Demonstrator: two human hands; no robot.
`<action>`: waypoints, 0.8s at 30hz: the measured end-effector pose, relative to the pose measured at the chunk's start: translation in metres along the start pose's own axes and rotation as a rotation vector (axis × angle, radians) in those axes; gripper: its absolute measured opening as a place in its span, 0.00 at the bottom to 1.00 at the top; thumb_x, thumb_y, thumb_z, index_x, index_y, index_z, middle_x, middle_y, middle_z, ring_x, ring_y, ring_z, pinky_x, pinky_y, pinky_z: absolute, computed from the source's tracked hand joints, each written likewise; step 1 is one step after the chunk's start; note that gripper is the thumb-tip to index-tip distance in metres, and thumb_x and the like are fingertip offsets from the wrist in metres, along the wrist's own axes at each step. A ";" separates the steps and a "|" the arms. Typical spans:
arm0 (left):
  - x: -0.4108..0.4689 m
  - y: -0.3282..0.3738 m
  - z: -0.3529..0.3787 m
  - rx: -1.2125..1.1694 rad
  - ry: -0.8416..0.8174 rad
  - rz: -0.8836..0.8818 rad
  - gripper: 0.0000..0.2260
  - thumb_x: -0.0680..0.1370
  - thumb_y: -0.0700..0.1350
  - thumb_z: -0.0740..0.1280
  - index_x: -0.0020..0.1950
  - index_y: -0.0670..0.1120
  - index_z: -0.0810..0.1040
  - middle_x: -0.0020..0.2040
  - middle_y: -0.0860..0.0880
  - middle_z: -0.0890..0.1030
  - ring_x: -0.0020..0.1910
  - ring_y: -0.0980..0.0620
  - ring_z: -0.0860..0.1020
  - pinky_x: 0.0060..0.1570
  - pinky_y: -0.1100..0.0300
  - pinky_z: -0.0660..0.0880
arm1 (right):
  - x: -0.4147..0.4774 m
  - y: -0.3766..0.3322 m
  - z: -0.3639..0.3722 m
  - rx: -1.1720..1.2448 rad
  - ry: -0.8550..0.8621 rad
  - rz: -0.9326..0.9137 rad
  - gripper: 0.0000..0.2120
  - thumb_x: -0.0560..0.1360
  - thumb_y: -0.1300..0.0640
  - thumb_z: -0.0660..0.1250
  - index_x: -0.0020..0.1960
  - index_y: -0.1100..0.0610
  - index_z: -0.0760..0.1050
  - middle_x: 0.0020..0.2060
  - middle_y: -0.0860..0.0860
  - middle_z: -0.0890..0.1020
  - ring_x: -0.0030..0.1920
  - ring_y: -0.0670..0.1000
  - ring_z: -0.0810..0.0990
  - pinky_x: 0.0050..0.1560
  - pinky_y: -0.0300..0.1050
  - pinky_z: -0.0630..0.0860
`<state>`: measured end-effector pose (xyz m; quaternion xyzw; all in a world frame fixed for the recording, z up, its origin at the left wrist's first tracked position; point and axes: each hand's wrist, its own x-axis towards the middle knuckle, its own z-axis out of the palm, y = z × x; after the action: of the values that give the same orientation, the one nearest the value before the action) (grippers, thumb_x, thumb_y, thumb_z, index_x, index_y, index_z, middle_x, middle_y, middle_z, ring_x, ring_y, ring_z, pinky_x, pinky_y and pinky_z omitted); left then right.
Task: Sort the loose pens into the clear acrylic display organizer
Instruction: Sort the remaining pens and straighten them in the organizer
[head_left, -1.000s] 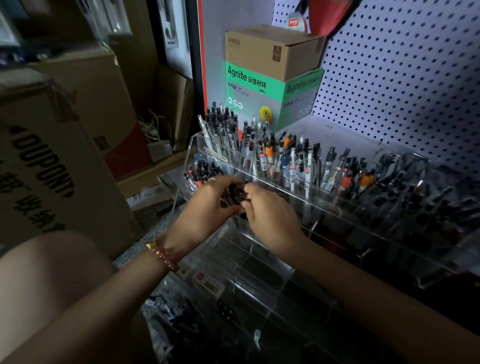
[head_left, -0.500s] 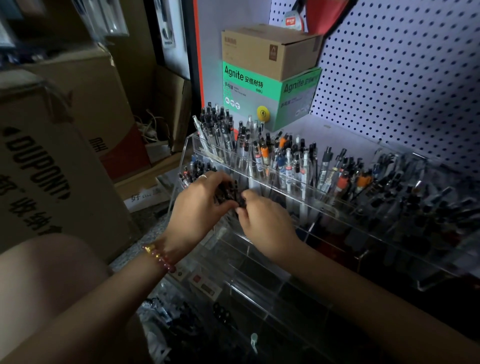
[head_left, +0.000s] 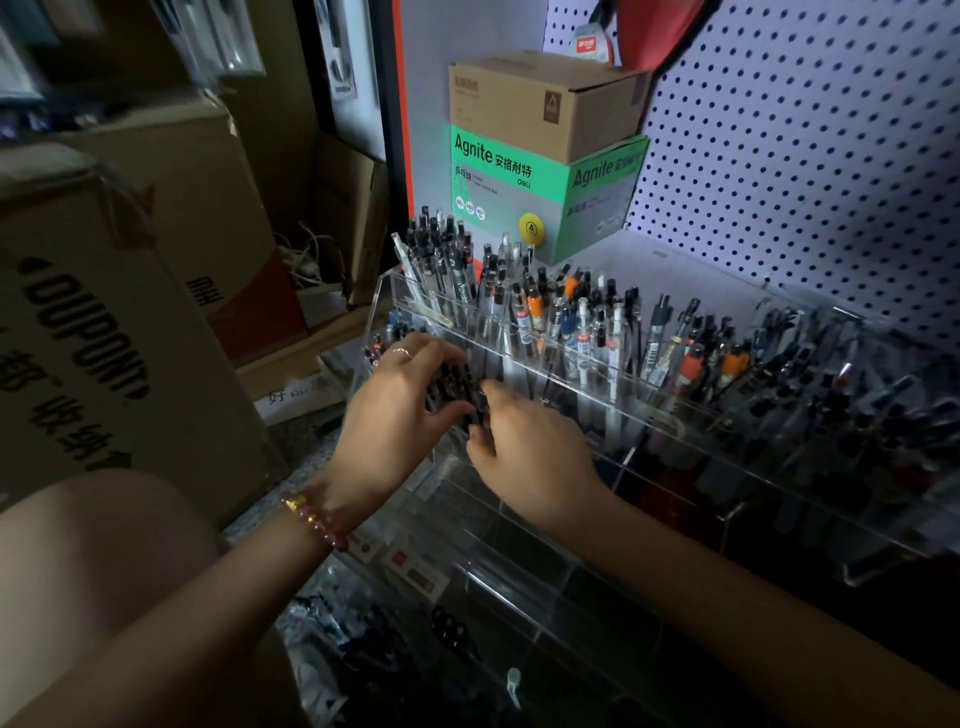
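carton (head_left: 104, 332): brown corrugated cardboard, boxy, black "DUPONT" print on its side; far left.
bracelet (head_left: 311, 519): round pink beads with gold-coloured pieces, worn round the left wrist.
left hand (head_left: 400, 410): fingers curled round the pen bundle (head_left: 454, 387) from the left, thumb underneath; thin ring (head_left: 402, 353) on one finger.
pen bundle: slim dark barrels packed side by side, held between both hands over the left end of the organizer (head_left: 670, 415), just in front of its back row.
right hand (head_left: 524, 452): fingertips and thumb pinching the right edge of the pen bundle.
organizer: clear glossy acrylic in stepped tiers, with thin flat dividers forming narrow compartments; standing on the pale counter (head_left: 675, 270).
back row pens (head_left: 540, 312): upright to slightly tilted, crammed into the top-tier compartments; clear and grey barrels, black clips, a few orange grips.
right-side pens (head_left: 831, 395): mostly dark, leaning, densely packed; detail lost in the dim light.
price labels (head_left: 410, 566): small flat white-and-red cards at the organizer's front left.
green box (head_left: 540, 192): smooth printed card, "Agnite" lettering, round yellow sticker; behind the organizer.
brown box (head_left: 545, 98): plain cardboard, stacked on the green box.
pegboard (head_left: 805, 156): white panel with regular round holes, upright behind the counter.
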<state>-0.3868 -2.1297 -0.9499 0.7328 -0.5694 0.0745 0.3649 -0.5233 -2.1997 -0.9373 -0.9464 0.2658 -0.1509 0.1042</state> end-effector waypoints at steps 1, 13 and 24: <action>-0.001 0.000 0.000 0.021 0.009 0.017 0.17 0.70 0.42 0.74 0.57 0.47 0.76 0.57 0.50 0.75 0.56 0.49 0.75 0.46 0.50 0.77 | 0.000 0.000 0.000 -0.020 0.010 -0.006 0.13 0.80 0.52 0.55 0.61 0.56 0.67 0.45 0.50 0.80 0.44 0.53 0.81 0.37 0.43 0.70; 0.045 0.039 -0.055 0.023 0.041 0.343 0.11 0.77 0.48 0.63 0.52 0.42 0.79 0.58 0.44 0.74 0.59 0.47 0.73 0.58 0.55 0.70 | -0.006 -0.010 -0.106 0.167 0.398 -0.147 0.03 0.73 0.54 0.64 0.42 0.52 0.75 0.31 0.45 0.78 0.25 0.42 0.64 0.26 0.38 0.57; 0.165 0.162 0.013 -0.189 0.025 0.480 0.04 0.74 0.39 0.64 0.44 0.42 0.79 0.47 0.46 0.77 0.51 0.50 0.75 0.55 0.57 0.71 | 0.011 0.128 -0.246 0.421 0.567 -0.149 0.07 0.76 0.56 0.62 0.43 0.51 0.78 0.33 0.40 0.79 0.31 0.47 0.78 0.34 0.44 0.74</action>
<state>-0.4789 -2.2803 -0.7993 0.5383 -0.7270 0.1147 0.4106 -0.6588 -2.3414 -0.7409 -0.8416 0.1776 -0.4661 0.2074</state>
